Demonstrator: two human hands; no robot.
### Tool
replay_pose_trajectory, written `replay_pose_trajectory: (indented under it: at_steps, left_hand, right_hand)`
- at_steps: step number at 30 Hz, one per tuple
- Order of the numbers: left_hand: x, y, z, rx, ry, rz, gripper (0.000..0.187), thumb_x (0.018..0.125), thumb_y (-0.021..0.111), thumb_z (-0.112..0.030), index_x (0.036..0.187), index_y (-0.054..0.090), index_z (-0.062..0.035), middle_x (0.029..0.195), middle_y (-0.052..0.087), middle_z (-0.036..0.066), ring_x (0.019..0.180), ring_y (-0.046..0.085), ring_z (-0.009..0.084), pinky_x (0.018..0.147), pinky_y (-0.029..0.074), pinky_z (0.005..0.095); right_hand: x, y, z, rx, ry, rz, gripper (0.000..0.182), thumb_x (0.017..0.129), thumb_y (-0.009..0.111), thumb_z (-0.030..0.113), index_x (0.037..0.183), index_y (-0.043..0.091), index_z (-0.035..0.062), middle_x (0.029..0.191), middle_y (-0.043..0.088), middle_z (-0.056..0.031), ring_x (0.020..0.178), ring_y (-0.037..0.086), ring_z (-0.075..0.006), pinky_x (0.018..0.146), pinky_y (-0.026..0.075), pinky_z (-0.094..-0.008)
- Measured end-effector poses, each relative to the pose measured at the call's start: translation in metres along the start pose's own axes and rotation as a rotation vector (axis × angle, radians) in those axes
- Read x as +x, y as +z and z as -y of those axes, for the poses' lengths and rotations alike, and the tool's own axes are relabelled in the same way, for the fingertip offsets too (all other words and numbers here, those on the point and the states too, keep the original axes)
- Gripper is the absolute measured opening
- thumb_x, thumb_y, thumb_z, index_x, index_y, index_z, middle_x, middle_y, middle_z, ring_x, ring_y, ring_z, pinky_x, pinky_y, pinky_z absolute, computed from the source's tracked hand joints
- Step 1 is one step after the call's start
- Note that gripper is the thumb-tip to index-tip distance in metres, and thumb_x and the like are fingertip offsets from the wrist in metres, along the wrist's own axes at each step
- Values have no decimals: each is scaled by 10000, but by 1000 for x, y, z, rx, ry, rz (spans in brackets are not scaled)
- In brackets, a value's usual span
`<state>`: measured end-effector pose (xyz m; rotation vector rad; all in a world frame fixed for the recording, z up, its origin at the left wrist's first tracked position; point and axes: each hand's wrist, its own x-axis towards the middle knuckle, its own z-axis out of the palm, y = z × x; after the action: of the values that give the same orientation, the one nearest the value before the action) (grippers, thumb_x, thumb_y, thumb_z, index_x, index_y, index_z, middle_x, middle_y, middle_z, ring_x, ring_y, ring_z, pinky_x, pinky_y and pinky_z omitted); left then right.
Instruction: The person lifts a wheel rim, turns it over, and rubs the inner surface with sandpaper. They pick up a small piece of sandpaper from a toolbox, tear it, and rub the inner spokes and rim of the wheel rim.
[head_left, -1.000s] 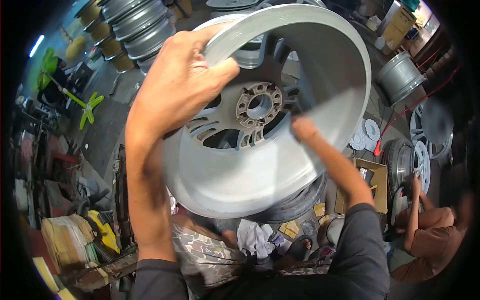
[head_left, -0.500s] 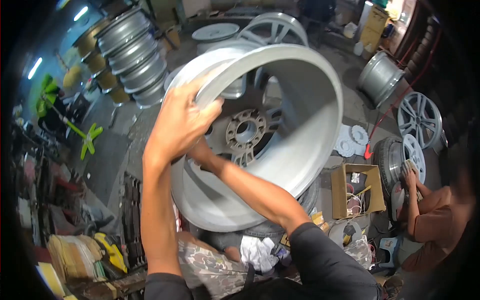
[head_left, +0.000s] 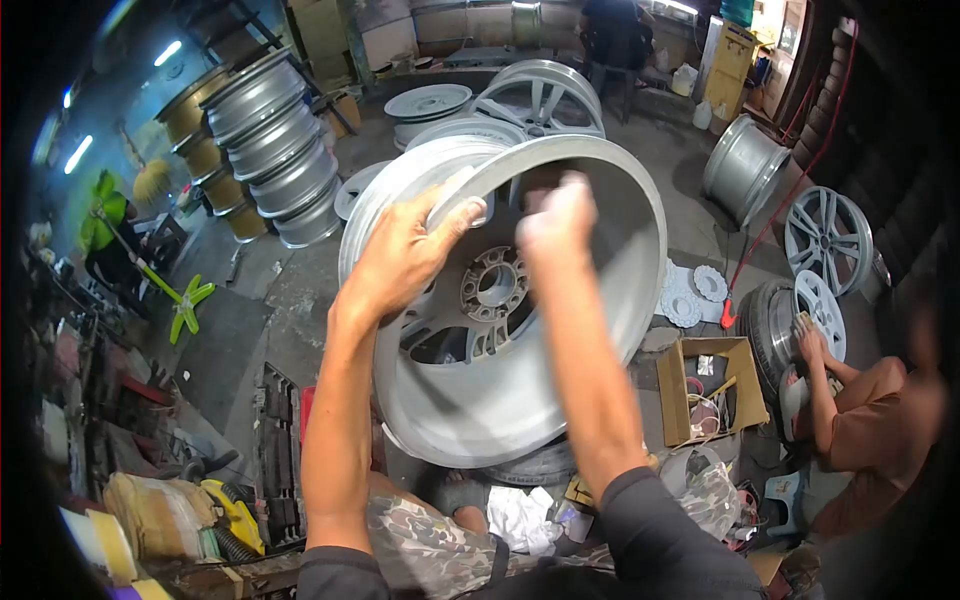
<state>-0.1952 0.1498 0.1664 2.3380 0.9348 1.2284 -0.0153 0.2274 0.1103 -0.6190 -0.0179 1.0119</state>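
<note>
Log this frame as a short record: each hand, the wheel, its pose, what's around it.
left hand: fingers gripping the edge of the alloy wheel
right hand: blurred, in front of the wheel's open barrel; contact or held item unclear
wheel pose: tilted, open barrel facing the camera, hub and spokes visible inside
below wheel: part of a black tire; contact not clear
near lap: white cloth
right side: open cardboard box; co-worker crouched at another wheel
left side: stacked wheels
</note>
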Motion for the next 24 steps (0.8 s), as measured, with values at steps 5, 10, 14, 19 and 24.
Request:
replay_pose_trajectory:
  at_steps: [5, 10, 14, 19, 24]
  left_hand:
    - [-1, -14, -2, 150, -36, 27, 454, 934, 691, -296, 1291, 629, -23, 1094, 706, 221, 1004, 681, 315, 875, 518, 381]
    - [-3, -23, -7, 273, -214, 37, 503, 790, 611, -97, 1283, 619, 4, 1027, 707, 245, 803, 700, 325, 762, 546, 374]
    - [5, -12, -7, 266, -103, -20, 502, 775, 579, -113, 1259, 636, 4, 868, 704, 227, 670, 652, 269, 725, 536, 371]
    - [5, -8, 9, 123, -127, -10, 422, 949, 639, -334, 1228, 666, -20, 749, 654, 152, 645, 614, 210, 665, 506, 368]
    - [0, -17, 12, 75, -185, 35, 470, 1062, 507, -353, 1190, 612, 88, 897, 629, 65, 881, 506, 125, 831, 462, 310]
  right_hand:
    - [-216, -154, -88, -944, -39, 901, 320, 1056, 452, 153, 1270, 613, -21, 1242, 628, -251, 1183, 607, -330, 1047, 430, -439]
    - [-84, -393, -1, -2103, -342, 1370, 429, 998, 514, 156, 1418, 534, 73, 1455, 522, -181, 1324, 504, -368, 1152, 366, -470]
    - [97, -323, 154, -2624, -773, 1155, 617, 835, 585, 58, 1444, 487, 46, 1542, 438, -130, 1373, 462, -319, 1173, 335, -500]
    - [88, -252, 165, -2932, -1490, 1018, 606, 875, 550, 124, 1455, 451, -19, 1581, 362, -189, 1508, 259, -345, 1263, 150, -455]
    - [-101, -354, 2, -2460, -305, 1143, 242, 824, 633, 151, 991, 718, -2, 1065, 711, -232, 910, 720, -347, 812, 576, -510]
